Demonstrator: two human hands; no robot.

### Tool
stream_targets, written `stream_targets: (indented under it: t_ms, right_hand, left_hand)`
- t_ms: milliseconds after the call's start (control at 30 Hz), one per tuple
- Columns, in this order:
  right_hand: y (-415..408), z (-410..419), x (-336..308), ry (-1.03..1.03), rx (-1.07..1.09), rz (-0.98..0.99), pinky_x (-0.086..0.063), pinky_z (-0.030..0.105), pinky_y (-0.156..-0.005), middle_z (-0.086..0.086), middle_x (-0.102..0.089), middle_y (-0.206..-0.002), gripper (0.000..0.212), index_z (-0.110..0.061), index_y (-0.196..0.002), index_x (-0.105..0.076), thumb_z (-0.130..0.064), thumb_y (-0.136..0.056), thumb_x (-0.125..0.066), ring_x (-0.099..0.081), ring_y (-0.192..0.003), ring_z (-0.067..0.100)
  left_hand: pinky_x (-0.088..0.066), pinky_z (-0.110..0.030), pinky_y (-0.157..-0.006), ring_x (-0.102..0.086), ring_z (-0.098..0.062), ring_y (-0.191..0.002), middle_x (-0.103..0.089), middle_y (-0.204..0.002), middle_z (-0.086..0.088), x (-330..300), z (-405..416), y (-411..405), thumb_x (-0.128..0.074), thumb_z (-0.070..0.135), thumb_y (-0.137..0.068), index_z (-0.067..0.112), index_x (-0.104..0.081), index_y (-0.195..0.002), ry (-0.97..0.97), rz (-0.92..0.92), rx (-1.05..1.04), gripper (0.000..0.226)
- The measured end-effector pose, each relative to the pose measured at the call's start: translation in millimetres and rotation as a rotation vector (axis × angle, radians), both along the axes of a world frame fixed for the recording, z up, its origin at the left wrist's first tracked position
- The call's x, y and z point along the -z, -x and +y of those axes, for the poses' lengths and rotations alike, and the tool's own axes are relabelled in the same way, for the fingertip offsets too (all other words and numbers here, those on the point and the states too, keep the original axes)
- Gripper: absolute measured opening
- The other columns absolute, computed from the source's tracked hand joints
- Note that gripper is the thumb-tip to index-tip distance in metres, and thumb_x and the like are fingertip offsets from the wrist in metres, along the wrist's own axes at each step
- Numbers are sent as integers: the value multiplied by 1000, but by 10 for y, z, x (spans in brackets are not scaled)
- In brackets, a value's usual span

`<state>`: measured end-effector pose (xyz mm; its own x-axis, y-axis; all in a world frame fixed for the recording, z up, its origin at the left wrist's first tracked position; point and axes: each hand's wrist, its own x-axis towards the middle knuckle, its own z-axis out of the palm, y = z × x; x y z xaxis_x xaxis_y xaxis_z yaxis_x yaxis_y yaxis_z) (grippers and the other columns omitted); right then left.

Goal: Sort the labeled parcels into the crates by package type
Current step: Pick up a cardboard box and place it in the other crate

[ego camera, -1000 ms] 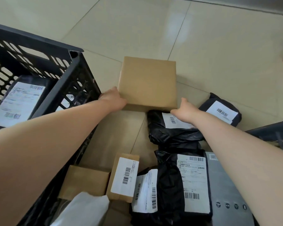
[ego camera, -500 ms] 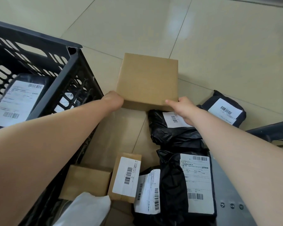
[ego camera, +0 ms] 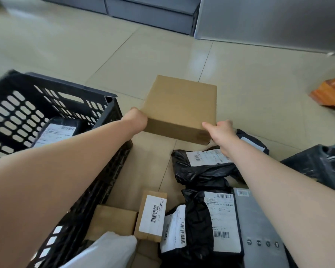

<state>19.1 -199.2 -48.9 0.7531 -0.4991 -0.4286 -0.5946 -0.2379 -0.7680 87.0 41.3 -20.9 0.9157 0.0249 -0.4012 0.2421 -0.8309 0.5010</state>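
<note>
Two crates show in the head view: a black slotted crate (ego camera: 52, 120) on the left, which holds one black poly bag with a white label (ego camera: 56, 130), and the corner of a second dark crate (ego camera: 321, 167) at the right edge, whose contents cannot be made out. Between them, both hands hold one plain cardboard box (ego camera: 179, 109) above the tiled floor (ego camera: 124, 55); the left hand (ego camera: 136, 118) has its grip closed round the box's near left corner, and the right hand (ego camera: 223, 130) has its grip closed on the near right corner, thumb on the top face. On the floor below the box lie four black poly bags in all: one crumpled with a label (ego camera: 205, 167), one partly hidden behind the right wrist (ego camera: 253, 141), one long bag with a large label (ego camera: 213, 225) and one smaller bag touching it (ego camera: 174, 229). Two small cardboard boxes lie near the left crate, one labeled (ego camera: 151, 215) and one plain (ego camera: 112, 219), touching each other. One grey flat parcel (ego camera: 259, 229) lies just right of the long bag, and one white bag (ego camera: 106, 250) sits at the bottom edge. An orange wooden object (ego camera: 331, 91) stands well apart at the right.
</note>
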Motion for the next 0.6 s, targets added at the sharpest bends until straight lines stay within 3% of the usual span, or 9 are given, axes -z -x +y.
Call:
stream_targets:
  t_ms: [133, 233, 300, 400, 500, 567, 600]
  right_hand:
    - [174, 7, -463, 28, 45, -49, -36, 28, -57, 1, -50, -91, 59, -2, -131, -35, -33, -90, -64, -53, -90, 24]
    - [369, 46, -858, 24, 93, -85, -39, 30, -70, 4, -50, -102, 59, -2, -134, -34, -29, -90, -63, -51, -96, 25]
    - [529, 74, -1094, 32, 100, -111, -36, 33, -78, 5, -45, -110, 61, -2, -137, -30, -27, -92, -61, -48, -101, 25]
    - [762, 95, -1356, 19, 103, -122, -36, 32, -79, 8, -45, -117, 62, -1, -140, -26, -28, -95, -58, -44, -99, 24]
    - [966, 122, -1613, -19, 125, -156, -37, 34, -80, 11, -47, -128, 63, -1, -142, -24, -29, -95, -55, -44, -102, 26]
    - [1066, 108, -1735, -31, 141, -176, -37, 34, -79, 7, -47, -118, 54, -5, -137, -30, -29, -95, -53, -45, -100, 26]
    - [1114, 94, -1767, -22, 147, -190, -38, 34, -73, 5, -48, -107, 40, -9, -126, -39, -29, -94, -53, -46, -93, 26]
  left_hand:
    - [-43, -37, -84, -57, -41, -115, -60, -123, -23, -344, 60, 151, -37, 9, -99, -5, -55, -123, 18, -85, -34, 33]
    - [-45, -39, -90, -56, -40, -116, -59, -126, -22, -648, 89, 350, -37, 7, -99, -1, -50, -130, 52, -118, -31, 35]
    - [-44, -39, -85, -56, -38, -107, -58, -123, -20, -829, 109, 520, -34, 6, -99, 4, -45, -134, 52, -127, -14, 37]
    - [-42, -35, -74, -52, -30, -92, -54, -111, -12, -1044, 139, 749, -29, 8, -98, 14, -41, -140, 66, -135, -25, 44]
    - [-41, -34, -72, -52, -29, -93, -55, -115, -10, -1230, 163, 949, -28, 15, -100, 17, -44, -138, 135, -187, -39, 41]
    - [-43, -34, -72, -55, -29, -94, -57, -119, -11, -1339, 170, 1074, -28, 20, -102, 17, -46, -136, 188, -219, -46, 39]
    - [-44, -34, -72, -57, -30, -94, -58, -121, -12, -1390, 168, 1133, -28, 22, -103, 17, -47, -136, 214, -238, -52, 39]
